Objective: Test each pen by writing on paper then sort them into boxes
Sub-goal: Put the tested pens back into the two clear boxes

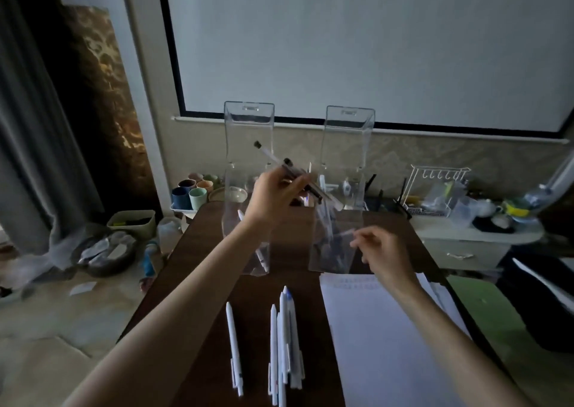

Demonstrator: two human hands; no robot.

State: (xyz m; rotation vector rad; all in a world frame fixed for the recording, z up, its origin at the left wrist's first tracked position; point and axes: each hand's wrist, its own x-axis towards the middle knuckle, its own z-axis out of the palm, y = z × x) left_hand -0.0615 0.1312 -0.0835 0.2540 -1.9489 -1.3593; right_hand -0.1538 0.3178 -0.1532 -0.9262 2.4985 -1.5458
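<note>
- Clear barrels, black caps: that's the bundle in my left hand, fingers curled round the lot.

- And where's it sitting?

- Up in the air, between the left box and the right box, slanting from upper left down to lower right. It's parked, I'd say. The action's on the other side.

- The right hand?

- Right hand is low, at the right box's near right corner. Thumb and fingertips pinch one thin clear pen. It's blurred, so I can't tell you which end leads.

- Which way does it lie?

- Roughly crosswise, poking left from my fingertips over the box's open top. The box lies just left of that hand, with dark pens already in it. So the right hand is far nearer than the left.

- So it's a drop?

- That's my read: this pen belongs in the right box. It needs tipping along the box's length to go in cleanly, or it could catch on the rim.

- What's left?

- White pens lie on the table near me, pointing away, beside the paper. A couple of white ones show in the left box too.
</note>
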